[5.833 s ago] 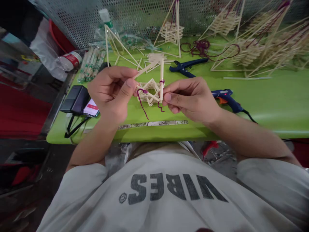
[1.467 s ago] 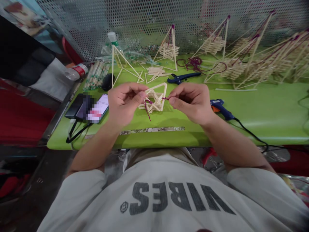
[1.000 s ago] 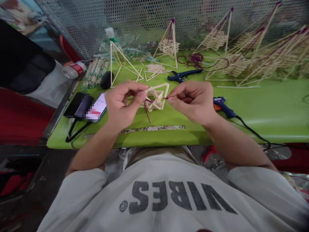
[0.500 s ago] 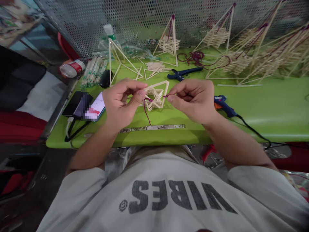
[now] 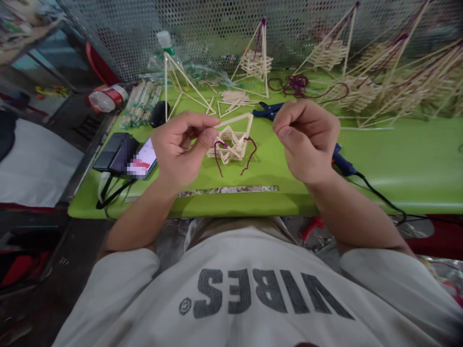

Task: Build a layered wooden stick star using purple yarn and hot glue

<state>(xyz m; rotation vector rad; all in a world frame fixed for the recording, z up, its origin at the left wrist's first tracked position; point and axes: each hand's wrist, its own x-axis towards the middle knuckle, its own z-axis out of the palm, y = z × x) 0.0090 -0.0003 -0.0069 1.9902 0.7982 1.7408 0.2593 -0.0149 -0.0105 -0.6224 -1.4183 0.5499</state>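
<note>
My left hand (image 5: pixel 181 149) pinches one corner of a triangle of thin wooden sticks (image 5: pixel 235 119) between thumb and forefinger. Two short purple strings (image 5: pixel 253 149) are tied to its sides and hang down loose. Below and behind the triangle lies a star-shaped stack of wooden sticks (image 5: pixel 226 156), partly overlapped by it. To the right, my right hand (image 5: pixel 307 140) is raised, apart from the string, its thumb and forefinger pressed together with nothing visible between them. It partly covers the dark blue pliers-like cutter (image 5: pixel 265 111) and the blue glue gun (image 5: pixel 342 161).
Several stick pyramids (image 5: pixel 255 62) with purple string stand at the back right, near a purple string bundle (image 5: pixel 294 86). A bare stick frame (image 5: pixel 173 72), bottle (image 5: pixel 170 53), stick bundles (image 5: pixel 139 103) and phone (image 5: pixel 142 161) are left. A patterned strip (image 5: pixel 231 190) lies near the front edge.
My right hand has let go of the purple string and moved right and slightly up. That string now hangs from the triangle. My left hand keeps its pinch, almost unmoved.
</note>
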